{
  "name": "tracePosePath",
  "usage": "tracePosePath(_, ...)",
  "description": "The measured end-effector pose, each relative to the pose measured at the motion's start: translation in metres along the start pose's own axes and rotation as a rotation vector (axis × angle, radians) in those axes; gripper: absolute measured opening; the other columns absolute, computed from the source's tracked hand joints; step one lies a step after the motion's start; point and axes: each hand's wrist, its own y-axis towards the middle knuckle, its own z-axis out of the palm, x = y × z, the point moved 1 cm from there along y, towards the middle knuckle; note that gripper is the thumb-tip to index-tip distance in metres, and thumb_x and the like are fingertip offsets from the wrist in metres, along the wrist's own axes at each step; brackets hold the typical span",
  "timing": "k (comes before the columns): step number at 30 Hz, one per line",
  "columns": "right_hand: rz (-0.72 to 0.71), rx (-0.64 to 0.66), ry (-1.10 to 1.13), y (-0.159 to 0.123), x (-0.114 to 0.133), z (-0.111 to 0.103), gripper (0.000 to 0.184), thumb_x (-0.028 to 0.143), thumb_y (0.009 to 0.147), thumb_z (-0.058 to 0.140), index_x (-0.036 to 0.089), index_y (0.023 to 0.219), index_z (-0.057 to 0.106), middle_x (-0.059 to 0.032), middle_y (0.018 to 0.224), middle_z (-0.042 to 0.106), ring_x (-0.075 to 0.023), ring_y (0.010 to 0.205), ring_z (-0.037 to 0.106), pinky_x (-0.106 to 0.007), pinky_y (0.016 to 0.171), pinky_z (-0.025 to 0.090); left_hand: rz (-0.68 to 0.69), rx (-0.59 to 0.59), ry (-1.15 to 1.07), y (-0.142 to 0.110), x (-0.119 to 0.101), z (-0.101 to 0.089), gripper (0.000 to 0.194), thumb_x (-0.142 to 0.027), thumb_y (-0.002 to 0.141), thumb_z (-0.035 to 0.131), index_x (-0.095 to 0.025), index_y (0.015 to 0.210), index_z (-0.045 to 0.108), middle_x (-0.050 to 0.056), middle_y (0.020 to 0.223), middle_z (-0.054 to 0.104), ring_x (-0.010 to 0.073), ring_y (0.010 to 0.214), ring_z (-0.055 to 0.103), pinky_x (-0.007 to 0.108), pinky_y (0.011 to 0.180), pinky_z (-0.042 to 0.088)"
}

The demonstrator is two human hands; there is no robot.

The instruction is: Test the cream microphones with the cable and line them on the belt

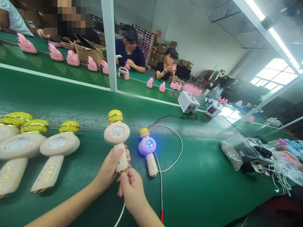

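Holding microphone (117, 138); green worktop (201, 186), boxes (161, 49) beyond

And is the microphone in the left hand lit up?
No, the held microphone shows no glow, unlike the purple microphone shining blue.

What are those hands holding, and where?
The left hand holds a cream microphone by its handle; the right hand, at the handle's base, seemingly pinches a white cable.

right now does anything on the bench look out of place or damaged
Nothing looks spilled or plainly damaged. The oddest spot is the tangle of white cables at the right, sprawled loosely. The microphone with blue lights also stands out: the cream microphone in the left hand looks unlit.
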Motion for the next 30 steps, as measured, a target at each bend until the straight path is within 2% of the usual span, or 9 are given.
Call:
tracePosePath(14,-0.001,0.007,0.016,0.0013,-0.0034,-0.0020,0.054,0.075,0.076,0.049,0.021,0.072,0.047,0.0096,0.042,0.038,-0.0080,0.038,0.033,-0.023,0.045,0.030,-0.005,0.008,0.040,0.0013,0.0026,-0.0026,0.068,-0.056,0.050,0.081,-0.017,0.095,0.048,-0.005,0.067,0.055,0.0099,0.053,0.052,0.022,0.045,0.047)
tracePosePath(30,-0.002,0.016,0.005,-0.0015,-0.0003,-0.0011,0.054,0.075,0.076,0.049,0.021,0.073,0.046,0.0094,0.042,0.038,-0.0086,0.039,0.034,-0.023,0.046,0.030,0.011,0.002,0.041,-0.0008,0.0009,-0.0012,0.065,-0.054,0.051,0.079,-0.017,0.094,0.048,-0.004,0.067,0.055,0.0100,0.053,0.051,0.022,0.043,0.045)
